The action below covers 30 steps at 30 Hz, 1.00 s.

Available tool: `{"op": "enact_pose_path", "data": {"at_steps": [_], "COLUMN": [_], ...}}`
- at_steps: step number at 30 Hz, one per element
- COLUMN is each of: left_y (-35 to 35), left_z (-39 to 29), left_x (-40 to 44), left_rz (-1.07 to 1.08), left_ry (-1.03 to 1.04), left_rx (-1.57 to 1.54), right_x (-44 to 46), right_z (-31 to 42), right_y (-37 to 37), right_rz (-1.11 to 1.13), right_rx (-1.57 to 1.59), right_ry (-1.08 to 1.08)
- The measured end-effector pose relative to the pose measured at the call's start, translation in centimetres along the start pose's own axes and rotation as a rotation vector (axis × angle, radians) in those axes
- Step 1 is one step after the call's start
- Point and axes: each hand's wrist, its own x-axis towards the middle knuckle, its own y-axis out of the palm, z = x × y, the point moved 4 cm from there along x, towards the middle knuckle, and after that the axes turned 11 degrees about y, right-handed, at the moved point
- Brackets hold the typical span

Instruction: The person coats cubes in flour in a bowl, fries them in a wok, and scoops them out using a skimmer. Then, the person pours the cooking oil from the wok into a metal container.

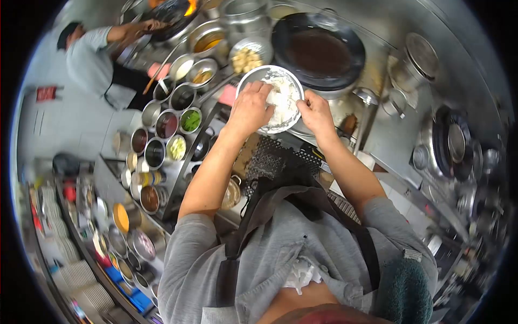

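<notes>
A round metal bowl holds a white, floury mass, with white smears along its inner wall. Over the bowl's left side, my left hand reaches in, its thumb apart from the fingers and its fingertips against the white stuff. Whether a piece lies under those fingers is hidden. My right hand grips the bowl's right rim, thumb on top. Just beyond the bowl sits a large black wok with dark liquid. A colander of pale yellow chunks stands close to the bowl's far left.
Metal pots of sauces, chopped greens and other ingredients crowd the left counter. Farther left, a co-worker handles a flaming wok. A ladle rests to the right of the wok. Stacked pans line the far right.
</notes>
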Motion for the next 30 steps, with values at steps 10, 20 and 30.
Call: {"op": "enact_pose_path", "data": {"at_steps": [10, 20, 30], "left_y": [6.6, 15.8, 15.4], "left_z": [-8.9, -11.1, -9.8], "left_x": [12.6, 17.7, 18.5], "left_rz": [-0.133, 0.186, 0.016], "left_ry": [0.304, 0.204, 0.098], "left_rx": [-0.280, -0.545, -0.599], "right_x": [-1.4, -2.5, 0.5], "right_z": [-11.8, -21.4, -22.5], "right_y": [-14.2, -20.1, -19.2], "right_rz": [-0.383, -0.556, -0.655], "right_rx": [0.300, 0.082, 0.395], "right_ry": [0.274, 0.475, 0.327]}}
